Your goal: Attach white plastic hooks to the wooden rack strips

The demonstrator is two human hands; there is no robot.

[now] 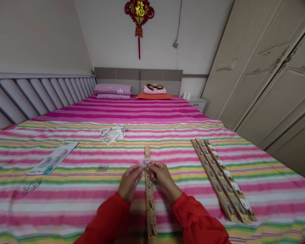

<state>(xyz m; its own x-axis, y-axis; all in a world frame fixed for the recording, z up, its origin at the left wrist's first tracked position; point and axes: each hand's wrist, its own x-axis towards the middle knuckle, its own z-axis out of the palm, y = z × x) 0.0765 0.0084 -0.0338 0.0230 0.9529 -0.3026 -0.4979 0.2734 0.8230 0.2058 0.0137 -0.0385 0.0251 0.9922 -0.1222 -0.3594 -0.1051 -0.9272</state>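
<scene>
My left hand (131, 179) and my right hand (163, 178) come together over a long narrow wooden strip (149, 193) with small holes and several metal hooks along it. Between my fingertips is a small clear plastic bag (143, 163), pinched from both sides just above the strip. What the bag contains is too small to make out. The strip lies lengthwise, pointing away from me, on the striped bedding. Off to the left of my left hand lies another small clear bag (102, 168) with a little metal piece in it.
Three more wooden strips with metal and white hooks (220, 179) lie side by side at the right. At the left are a flat plastic package (54, 158) and thin wire loops (32, 185). Crumpled clear packaging (113, 134) lies farther back. A bed rail (40, 95) borders the left.
</scene>
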